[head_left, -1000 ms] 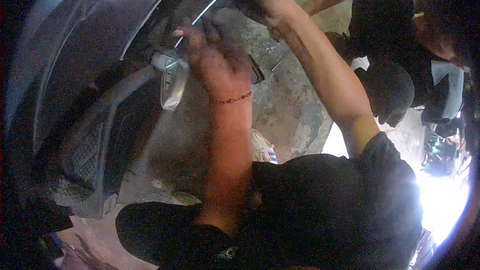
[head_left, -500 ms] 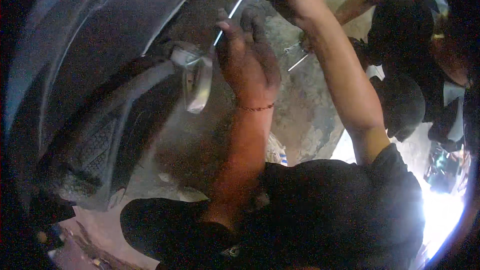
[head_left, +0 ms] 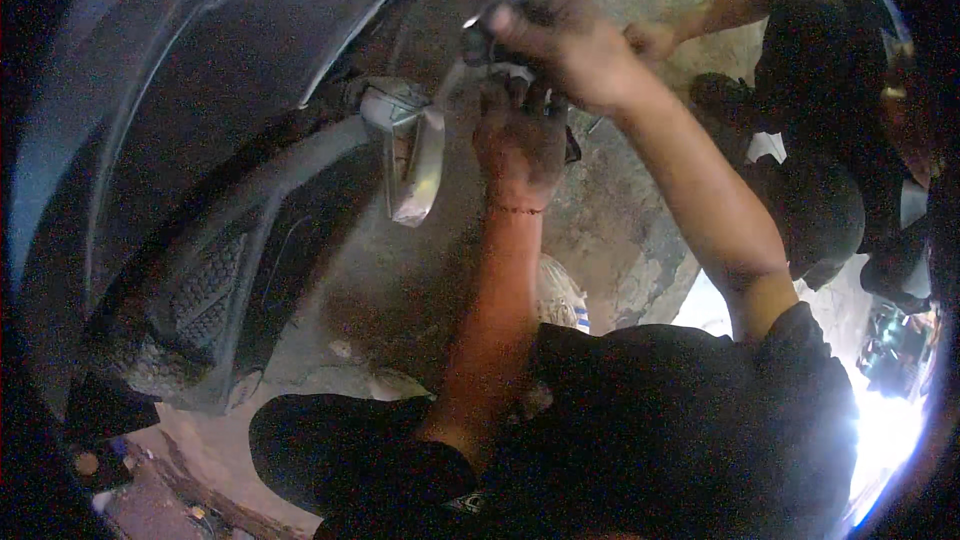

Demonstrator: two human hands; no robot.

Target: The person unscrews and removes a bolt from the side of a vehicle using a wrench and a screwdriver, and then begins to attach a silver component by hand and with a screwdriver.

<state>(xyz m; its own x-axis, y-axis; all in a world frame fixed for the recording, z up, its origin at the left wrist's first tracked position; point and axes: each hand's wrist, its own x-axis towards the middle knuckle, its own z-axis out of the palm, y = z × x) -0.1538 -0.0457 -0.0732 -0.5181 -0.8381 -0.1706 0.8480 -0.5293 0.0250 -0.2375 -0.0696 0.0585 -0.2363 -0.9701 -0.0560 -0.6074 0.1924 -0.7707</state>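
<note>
My right hand (head_left: 590, 55) is raised at the upper middle, smeared by motion. Its fingers are closed round a dark object with a shiny end (head_left: 472, 24), whose kind I cannot make out. Just below it is my left hand (head_left: 518, 145), with a thin bracelet at the wrist. The left fingers curl upward against something pale and dark, mostly hidden. A small dark edge (head_left: 573, 146) sticks out beside that hand. To its left hangs a pale, glossy, angular loop-shaped piece (head_left: 418, 190), attached to the end of a dark curved vehicle part (head_left: 300, 165).
A large dark body panel (head_left: 220, 50) fills the upper left. Below it is a mesh grille section (head_left: 205, 290). At the right another person (head_left: 815, 50) crouches, one arm (head_left: 725, 10) reaching toward my hands. A whitish sack (head_left: 560, 295) lies on the stained floor (head_left: 630, 250).
My right hand has come down and turned. The long, thin metal rod by my fingers no longer shows. My left fingers have curled in, and the other person's hand has moved up.
</note>
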